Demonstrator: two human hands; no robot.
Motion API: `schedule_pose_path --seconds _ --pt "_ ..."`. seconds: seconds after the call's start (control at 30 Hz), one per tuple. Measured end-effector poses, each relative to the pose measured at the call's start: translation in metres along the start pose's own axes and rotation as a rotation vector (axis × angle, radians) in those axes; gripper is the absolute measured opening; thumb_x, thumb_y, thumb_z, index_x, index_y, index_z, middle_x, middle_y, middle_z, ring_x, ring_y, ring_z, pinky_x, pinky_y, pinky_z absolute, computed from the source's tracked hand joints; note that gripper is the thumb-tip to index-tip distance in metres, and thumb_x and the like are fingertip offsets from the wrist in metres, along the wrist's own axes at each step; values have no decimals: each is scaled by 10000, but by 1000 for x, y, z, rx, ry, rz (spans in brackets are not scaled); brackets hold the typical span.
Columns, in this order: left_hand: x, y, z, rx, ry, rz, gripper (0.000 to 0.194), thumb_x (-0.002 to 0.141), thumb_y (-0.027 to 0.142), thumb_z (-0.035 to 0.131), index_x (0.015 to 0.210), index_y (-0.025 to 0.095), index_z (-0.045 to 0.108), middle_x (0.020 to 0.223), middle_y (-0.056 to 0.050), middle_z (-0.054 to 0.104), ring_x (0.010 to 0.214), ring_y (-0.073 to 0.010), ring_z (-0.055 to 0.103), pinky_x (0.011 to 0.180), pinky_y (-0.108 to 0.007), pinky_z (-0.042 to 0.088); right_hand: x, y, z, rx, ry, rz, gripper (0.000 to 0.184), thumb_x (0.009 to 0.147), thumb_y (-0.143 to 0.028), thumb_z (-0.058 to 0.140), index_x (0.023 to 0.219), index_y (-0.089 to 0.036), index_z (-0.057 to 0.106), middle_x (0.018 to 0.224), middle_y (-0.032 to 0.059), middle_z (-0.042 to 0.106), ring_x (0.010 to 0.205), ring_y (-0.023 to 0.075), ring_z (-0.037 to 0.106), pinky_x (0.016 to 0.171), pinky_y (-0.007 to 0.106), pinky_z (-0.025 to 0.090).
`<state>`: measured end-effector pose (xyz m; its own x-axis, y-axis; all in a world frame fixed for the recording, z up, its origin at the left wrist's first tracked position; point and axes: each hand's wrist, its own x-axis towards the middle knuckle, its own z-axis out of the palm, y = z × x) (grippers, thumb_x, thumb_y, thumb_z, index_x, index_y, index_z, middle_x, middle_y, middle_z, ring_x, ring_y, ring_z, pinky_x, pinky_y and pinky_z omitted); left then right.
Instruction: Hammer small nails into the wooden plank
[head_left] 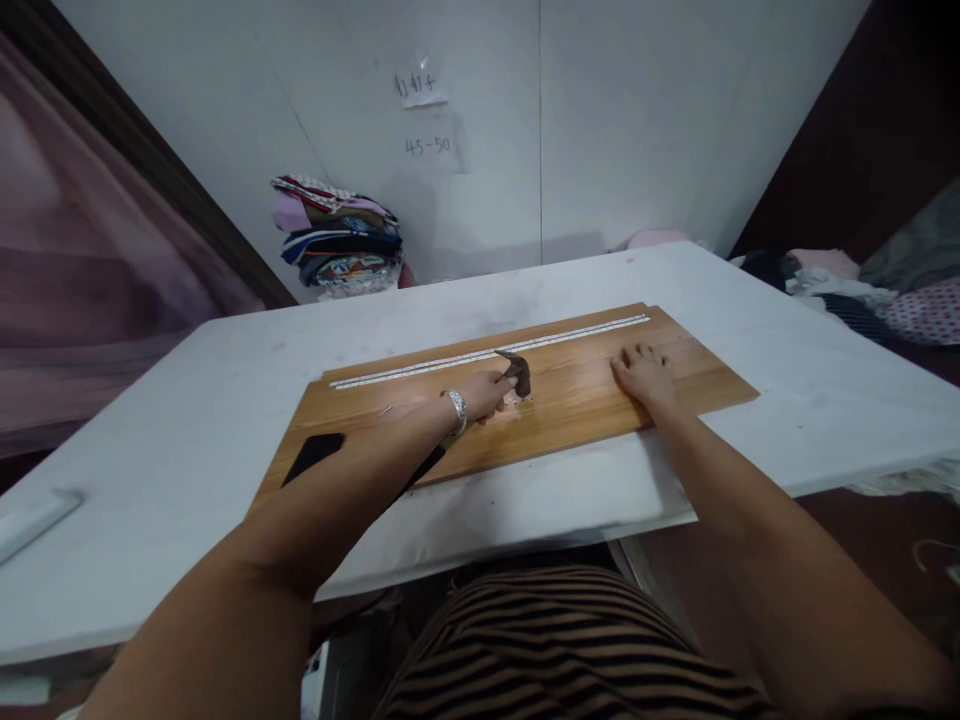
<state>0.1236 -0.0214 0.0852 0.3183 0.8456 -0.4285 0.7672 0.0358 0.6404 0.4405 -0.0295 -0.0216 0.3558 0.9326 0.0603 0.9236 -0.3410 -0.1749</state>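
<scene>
A wooden board [577, 375] lies flat on the white-covered table. My left hand [482, 396], with a silver bracelet at its wrist, is closed around a claw hammer [519, 374]. The dark hammer head is just over the middle of the board, and part of the black handle shows below my forearm. A few tiny shiny bits lie by the head, too small to make out. My right hand [646, 376] rests on the right part of the board with its fingers apart, holding nothing. Two pale strips [420, 369] run along the board's far edge.
A flat black object [313, 453] lies on the board's left end, partly behind my left arm. Folded cloths [341, 235] are stacked by the wall. A white object [37, 520] sits at the table's left edge. More fabric [840, 285] is piled on the right.
</scene>
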Motion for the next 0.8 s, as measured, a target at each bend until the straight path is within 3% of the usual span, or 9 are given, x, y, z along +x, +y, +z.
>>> schedule_pose_path --seconds 0.8 --pt "-1 0 1 -14 -9 -3 247 1041 367 434 953 171 556 665 34 546 427 -72 446 408 -204 377 -1 -2 -2 6 1 2 539 1030 -484 271 1267 -160 630 1436 198 561 1346 343 452 1094 528 324"
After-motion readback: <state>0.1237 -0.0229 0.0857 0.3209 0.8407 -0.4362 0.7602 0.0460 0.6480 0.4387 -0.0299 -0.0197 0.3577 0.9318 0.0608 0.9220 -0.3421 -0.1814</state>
